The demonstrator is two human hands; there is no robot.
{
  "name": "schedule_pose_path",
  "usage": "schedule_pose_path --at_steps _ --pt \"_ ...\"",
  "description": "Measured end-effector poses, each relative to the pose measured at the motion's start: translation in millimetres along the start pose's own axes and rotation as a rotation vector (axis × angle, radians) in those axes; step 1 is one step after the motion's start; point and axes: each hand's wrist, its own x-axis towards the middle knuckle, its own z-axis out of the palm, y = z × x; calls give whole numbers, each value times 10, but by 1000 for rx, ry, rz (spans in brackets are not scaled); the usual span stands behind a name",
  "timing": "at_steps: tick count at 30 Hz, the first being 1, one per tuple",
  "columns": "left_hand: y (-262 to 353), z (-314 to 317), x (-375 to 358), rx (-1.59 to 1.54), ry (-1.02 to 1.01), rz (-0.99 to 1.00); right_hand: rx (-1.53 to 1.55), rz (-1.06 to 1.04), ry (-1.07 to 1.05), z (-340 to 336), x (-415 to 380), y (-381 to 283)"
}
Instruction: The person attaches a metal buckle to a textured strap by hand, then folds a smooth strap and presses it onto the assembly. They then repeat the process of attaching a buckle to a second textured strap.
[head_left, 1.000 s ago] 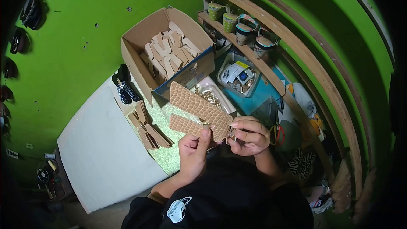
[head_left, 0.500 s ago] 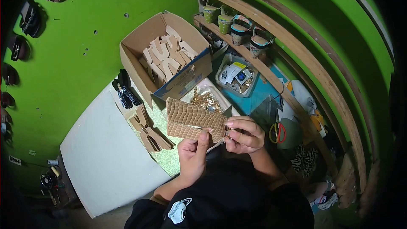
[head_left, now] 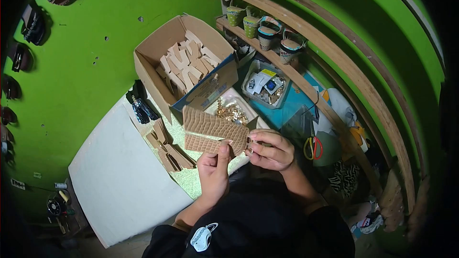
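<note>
A tan crocodile-patterned sandal strap with a forked left end is held up over the table's near edge. My left hand is closed on its lower side, thumb on top. At the strap's narrow right end my right hand pinches a small gold-coloured metal piece, mostly covered by the fingers. Just beyond the strap, gold metal pieces lie in a pale tray. Several similar straps are stacked to the left.
Behind stands a cardboard box full of tan straps. A plastic tub of small parts sits to its right. Scissors with red and yellow handles are at the right, near a wooden rack. A white board is at left.
The strap and both hands have shifted slightly left, and the strap has turned a little so its fork shows wider. My grip on it remains.
</note>
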Motion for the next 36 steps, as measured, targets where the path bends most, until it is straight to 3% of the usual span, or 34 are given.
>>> schedule_pose_path --at_steps 20,26,29,36 --pt "50 182 71 -199 143 -221 25 -57 -44 -46 -18 135" --pt "-121 -46 63 -248 -33 -193 20 -46 -59 -66 -19 140" --pt "-12 123 62 -205 83 -221 2 -55 -79 -83 6 152" --pt "-29 95 43 -194 35 -223 11 -73 -113 -136 36 142"
